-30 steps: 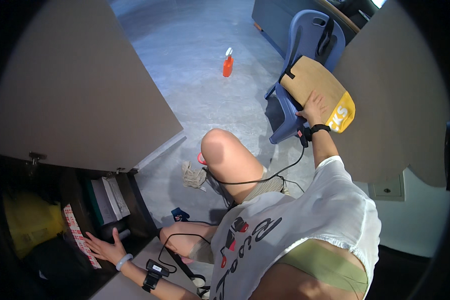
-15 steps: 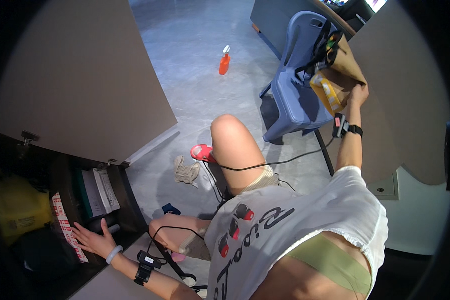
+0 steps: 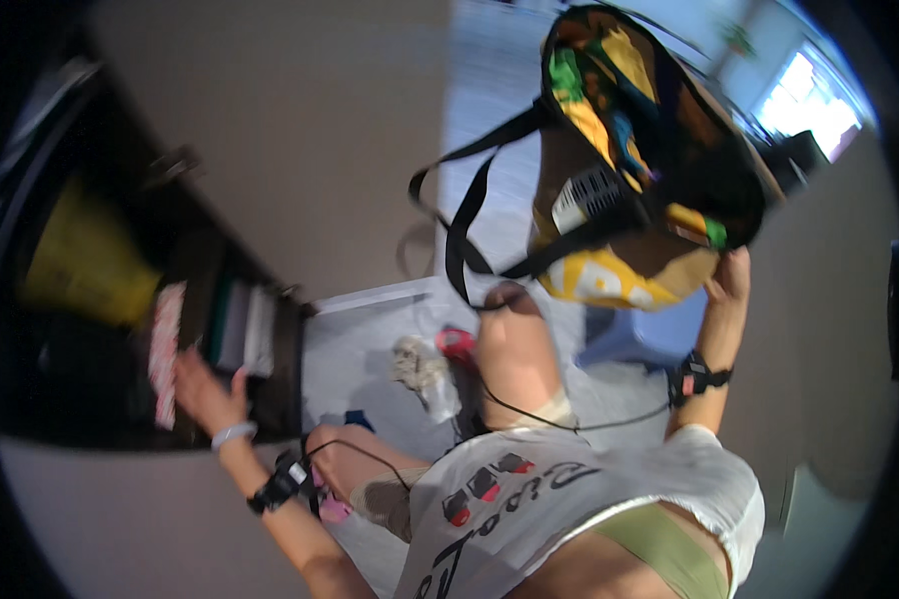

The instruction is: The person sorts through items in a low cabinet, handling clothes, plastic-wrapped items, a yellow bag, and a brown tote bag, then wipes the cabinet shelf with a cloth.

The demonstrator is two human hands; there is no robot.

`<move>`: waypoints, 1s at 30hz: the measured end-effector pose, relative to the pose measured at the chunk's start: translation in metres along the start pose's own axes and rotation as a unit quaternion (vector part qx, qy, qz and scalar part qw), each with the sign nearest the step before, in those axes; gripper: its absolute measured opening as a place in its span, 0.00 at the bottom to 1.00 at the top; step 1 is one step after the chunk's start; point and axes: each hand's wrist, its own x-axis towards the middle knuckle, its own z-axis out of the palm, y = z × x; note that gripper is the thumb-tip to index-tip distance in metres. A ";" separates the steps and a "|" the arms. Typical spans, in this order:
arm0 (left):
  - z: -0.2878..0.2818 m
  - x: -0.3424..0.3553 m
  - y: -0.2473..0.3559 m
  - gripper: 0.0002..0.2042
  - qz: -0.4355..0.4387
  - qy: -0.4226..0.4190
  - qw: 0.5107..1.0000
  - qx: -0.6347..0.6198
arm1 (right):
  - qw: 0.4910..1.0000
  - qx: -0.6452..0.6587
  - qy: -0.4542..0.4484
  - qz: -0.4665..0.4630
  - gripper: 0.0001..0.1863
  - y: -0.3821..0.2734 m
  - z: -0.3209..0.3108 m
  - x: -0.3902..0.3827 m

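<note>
My right hand (image 3: 732,276) grips the lower edge of a brown and yellow tote bag (image 3: 579,275) at the upper right. Black straps dangle from the bag, and its dark opening faces me with crumpled colourful packages (image 3: 624,110) inside. Most of the right fingers are hidden behind the bag. At the left, my left hand (image 3: 208,394) is in the open cabinet, fingers stretched out against or just beside a red-and-white patterned box (image 3: 166,354). Motion blur hides whether they touch. Nothing shows in that palm.
The dark cabinet holds a yellow bag (image 3: 90,255) and upright white and green folders (image 3: 245,329). Its door (image 3: 300,150) stands open. A blue plastic chair (image 3: 644,334) is partly behind the tote bag. Beige cloth shoes (image 3: 420,364) and a red slipper (image 3: 456,344) are near my knees.
My right hand has lifted the tote bag up off the chair area and closer to me, so its contents now show. My left hand stays beside the patterned box. The view has shifted.
</note>
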 end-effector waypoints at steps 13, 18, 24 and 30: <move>-0.074 0.148 0.028 0.28 -0.059 0.059 0.980 -0.178 | 0.941 0.115 -0.244 0.206 0.19 0.205 0.203 0.019; -0.082 0.275 -0.007 0.20 0.124 0.137 0.981 0.061 | 0.955 0.116 -0.138 0.236 0.19 0.236 0.263 0.000; -0.032 0.358 -0.086 0.28 0.126 0.061 0.934 0.329 | 0.932 0.215 -0.113 0.269 0.19 0.254 0.229 -0.024; -0.061 0.264 -0.070 0.37 0.021 -0.097 0.884 0.457 | 0.924 0.213 -0.057 0.311 0.17 0.235 0.241 -0.092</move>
